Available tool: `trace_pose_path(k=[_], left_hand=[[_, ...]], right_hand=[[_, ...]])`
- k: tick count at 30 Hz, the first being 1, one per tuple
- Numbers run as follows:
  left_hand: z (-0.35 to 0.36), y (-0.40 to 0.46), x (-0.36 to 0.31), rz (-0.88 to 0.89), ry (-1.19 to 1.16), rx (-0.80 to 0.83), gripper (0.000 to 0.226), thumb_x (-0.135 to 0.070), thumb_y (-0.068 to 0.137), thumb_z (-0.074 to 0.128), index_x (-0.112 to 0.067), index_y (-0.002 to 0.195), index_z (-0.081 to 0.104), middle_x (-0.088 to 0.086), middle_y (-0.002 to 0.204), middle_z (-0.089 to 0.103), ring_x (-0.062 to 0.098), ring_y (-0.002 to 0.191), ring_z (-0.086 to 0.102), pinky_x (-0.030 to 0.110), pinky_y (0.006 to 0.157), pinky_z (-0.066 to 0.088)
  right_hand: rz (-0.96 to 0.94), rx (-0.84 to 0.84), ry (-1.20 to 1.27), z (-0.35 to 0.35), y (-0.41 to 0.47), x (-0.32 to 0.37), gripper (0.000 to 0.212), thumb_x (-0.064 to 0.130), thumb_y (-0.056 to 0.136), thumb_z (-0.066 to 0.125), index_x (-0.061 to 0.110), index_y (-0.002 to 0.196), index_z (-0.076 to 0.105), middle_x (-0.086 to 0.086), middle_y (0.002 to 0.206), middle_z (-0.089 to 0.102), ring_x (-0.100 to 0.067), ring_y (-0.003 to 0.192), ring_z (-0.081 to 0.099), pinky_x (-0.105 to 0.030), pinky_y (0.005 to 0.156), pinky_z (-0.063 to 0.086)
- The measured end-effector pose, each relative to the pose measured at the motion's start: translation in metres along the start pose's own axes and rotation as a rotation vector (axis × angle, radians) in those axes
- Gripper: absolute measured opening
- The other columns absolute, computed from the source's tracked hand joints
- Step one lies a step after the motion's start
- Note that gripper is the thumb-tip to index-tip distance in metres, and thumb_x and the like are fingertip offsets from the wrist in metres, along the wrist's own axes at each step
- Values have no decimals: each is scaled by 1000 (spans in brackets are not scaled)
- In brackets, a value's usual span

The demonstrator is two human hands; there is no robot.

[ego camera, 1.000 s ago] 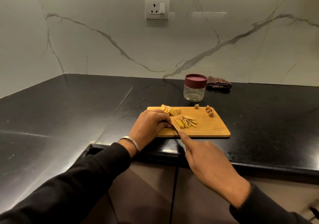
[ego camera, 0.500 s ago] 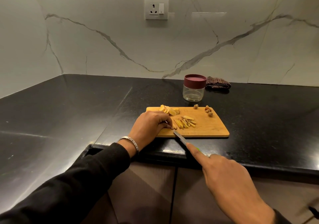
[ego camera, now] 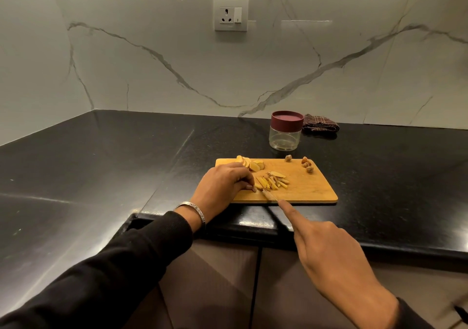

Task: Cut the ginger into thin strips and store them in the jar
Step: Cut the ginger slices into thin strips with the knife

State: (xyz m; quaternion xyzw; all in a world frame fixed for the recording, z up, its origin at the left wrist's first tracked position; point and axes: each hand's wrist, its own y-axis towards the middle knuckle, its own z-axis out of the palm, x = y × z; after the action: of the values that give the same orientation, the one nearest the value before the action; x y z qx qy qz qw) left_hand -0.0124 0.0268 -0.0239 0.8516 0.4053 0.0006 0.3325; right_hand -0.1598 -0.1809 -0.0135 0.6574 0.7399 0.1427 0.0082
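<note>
The right hand (ego camera: 336, 260) grips the knife (ego camera: 269, 195) and has pushed it forward again, slicing ginger (ego camera: 263, 184) pinned under the left hand (ego camera: 222, 184)'s curled fingertips. The jar (ego camera: 285, 134) waits beyond, lid on.

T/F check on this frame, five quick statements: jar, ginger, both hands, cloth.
1. The jar has its lid on and looks empty. True.
2. The ginger strips are already in the jar. False: they lie on the cutting board.
3. The right hand holds the knife with the index finger laid along it. True.
4. The left hand grips the jar. False: it rests on the board, fingertips on the ginger by the blade.
5. The checked cloth lies on the board. False: it lies on the counter, right of the jar.
</note>
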Motion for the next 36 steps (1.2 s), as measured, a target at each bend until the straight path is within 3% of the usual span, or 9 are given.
trace_pose_path(k=[5, 13, 18, 23, 32, 36], left_hand=[[-1, -1, -1, -12, -14, -2, 7, -19, 87, 75, -25, 89, 75, -12, 93, 71, 3, 84, 63, 13, 74, 47], [-1, -1, -1, 5, -25, 16, 7, -17, 88, 74, -24, 88, 75, -10, 97, 70, 5, 88, 62, 22, 77, 53], [0, 0, 0, 25, -12, 12, 9, -16, 88, 73, -24, 89, 74, -9, 96, 70, -1, 84, 56, 14, 75, 46], [2, 0, 2, 32, -4, 16, 8, -17, 89, 72, -24, 93, 74, -10, 99, 69, 6, 88, 62, 29, 78, 56], [3, 0, 2, 25, 21, -21, 6, -18, 87, 75, -23, 90, 76, -9, 94, 71, 7, 83, 65, 33, 73, 58], [3, 0, 2, 9, 26, -15, 6, -20, 88, 74, -25, 91, 76, -10, 96, 71, 5, 84, 64, 30, 76, 57]], right_hand=[[-26, 7, 76, -1, 6, 6, 56, 39, 108, 26, 52, 155, -1, 7, 73, 46, -11, 58, 38, -24, 48, 26], [28, -22, 93, 0, 20, 3, 54, 40, 107, 27, 47, 156, 6, 8, 70, 47, -9, 58, 44, -23, 46, 26], [-40, 36, 240, 2, 28, 10, 50, 38, 107, 32, 46, 155, 20, 5, 67, 54, -10, 59, 51, -24, 48, 30], [-71, 39, 309, 5, 37, 17, 49, 35, 107, 34, 42, 155, 27, 9, 68, 55, -9, 61, 50, -23, 49, 30], [-82, 38, 167, 9, 43, 20, 54, 39, 107, 30, 43, 157, 11, 6, 89, 57, -10, 77, 50, -25, 55, 31], [-98, 46, 107, 10, 38, 21, 56, 38, 107, 30, 40, 158, 6, 7, 84, 52, -10, 76, 47, -27, 57, 31]])
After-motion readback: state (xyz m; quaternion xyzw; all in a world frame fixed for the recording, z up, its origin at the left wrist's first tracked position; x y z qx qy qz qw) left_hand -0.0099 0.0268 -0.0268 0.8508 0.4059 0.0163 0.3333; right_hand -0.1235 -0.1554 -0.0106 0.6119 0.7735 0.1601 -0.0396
